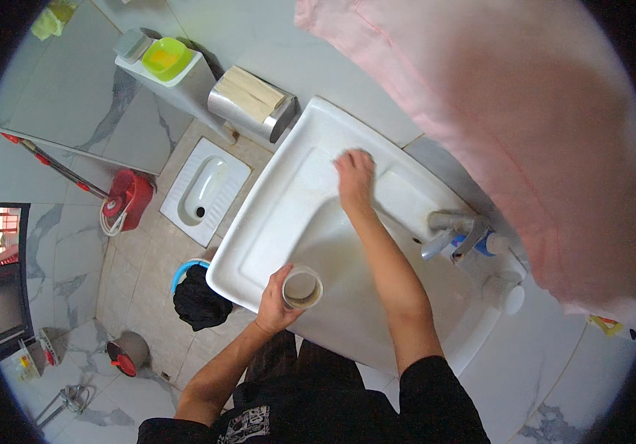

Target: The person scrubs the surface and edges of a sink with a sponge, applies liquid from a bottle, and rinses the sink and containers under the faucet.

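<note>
My left hand (273,300) is wrapped round a pale round cup (303,287), its mouth facing up, above the near left edge of the white washbasin (262,244). Whether anything is inside the cup I cannot tell. Stretched across the bowl, my right arm ends with my right hand (355,177) at the basin's flat far ledge. The fingers of that hand point down toward the ledge, slightly apart and a little blurred, and no object shows in them. A metal tap (451,235) stands on the right side of the basin.
A pink cloth (495,126) hangs at the upper right. Left of the basin are a paper towel holder (253,100), a squat toilet (203,189), a red mop bucket (133,198) and a bucket with dark cloth (201,300). A blue-and-white container (489,243) sits behind the tap.
</note>
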Available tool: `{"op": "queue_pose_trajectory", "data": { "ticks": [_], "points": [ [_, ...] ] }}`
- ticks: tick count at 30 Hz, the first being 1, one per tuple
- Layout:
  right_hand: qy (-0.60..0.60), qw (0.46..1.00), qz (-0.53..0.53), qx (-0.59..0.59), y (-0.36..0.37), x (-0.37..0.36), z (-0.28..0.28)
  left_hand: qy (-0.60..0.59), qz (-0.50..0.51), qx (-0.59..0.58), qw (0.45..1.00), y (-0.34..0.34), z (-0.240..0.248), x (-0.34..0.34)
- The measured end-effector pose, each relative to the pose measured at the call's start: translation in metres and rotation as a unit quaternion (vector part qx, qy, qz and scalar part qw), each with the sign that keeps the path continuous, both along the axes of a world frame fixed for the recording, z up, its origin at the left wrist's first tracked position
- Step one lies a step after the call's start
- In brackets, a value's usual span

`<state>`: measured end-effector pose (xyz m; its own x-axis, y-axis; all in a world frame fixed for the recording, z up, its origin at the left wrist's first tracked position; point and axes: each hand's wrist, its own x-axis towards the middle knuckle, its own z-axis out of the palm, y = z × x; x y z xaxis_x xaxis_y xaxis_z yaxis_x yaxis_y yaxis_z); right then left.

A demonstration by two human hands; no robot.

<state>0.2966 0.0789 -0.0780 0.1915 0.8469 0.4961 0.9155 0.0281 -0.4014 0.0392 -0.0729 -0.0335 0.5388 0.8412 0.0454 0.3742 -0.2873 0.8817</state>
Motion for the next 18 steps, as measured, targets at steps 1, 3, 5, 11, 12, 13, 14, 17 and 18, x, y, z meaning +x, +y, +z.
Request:
{"op": "queue_pose_trajectory", "data": {
  "ticks": [1, 3, 5, 11, 12, 13, 14, 17, 18],
  "points": [
    [0.003, 0.999, -0.039, -0.011, -0.016, 0.004, 0.002, -0.002, 0.001, 0.0, 1.0, -0.001, -0.003, -0.001],
    [0.011, 0.996, -0.085, -0.027, -0.042, -0.005, 0.015, 0.005, 0.003, -0.011, 1.0, -0.003, -0.005, -0.004],
    [0.035, 0.995, -0.091, -0.036, -0.048, -0.009, 0.013, 0.02, 0.0, -0.025, 1.0, -0.003, -0.004, -0.005],
    [0.108, 0.984, -0.103, 0.095, -0.02, 0.007, 0.03, -0.002, 0.004, -0.022, 1.0, -0.001, -0.003, -0.002],
    [0.089, 0.982, -0.114, 0.122, -0.014, 0.011, 0.035, -0.002, 0.004, -0.021, 1.0, -0.001, -0.004, -0.003],
    [0.084, 0.981, -0.108, 0.137, -0.009, 0.016, 0.041, -0.004, 0.004, -0.021, 1.0, 0.0, -0.002, -0.004],
    [0.079, 0.98, -0.102, 0.151, -0.005, 0.02, 0.046, -0.005, 0.004, -0.02, 1.0, 0.0, -0.002, -0.005],
    [0.041, 0.983, -0.082, 0.156, 0.003, 0.037, 0.032, -0.005, 0.006, -0.034, 0.999, -0.001, -0.001, -0.003],
    [0.035, 0.985, -0.065, 0.157, 0.009, 0.035, 0.032, -0.005, 0.004, -0.027, 1.0, 0.0, 0.0, -0.004]
  ]
}}
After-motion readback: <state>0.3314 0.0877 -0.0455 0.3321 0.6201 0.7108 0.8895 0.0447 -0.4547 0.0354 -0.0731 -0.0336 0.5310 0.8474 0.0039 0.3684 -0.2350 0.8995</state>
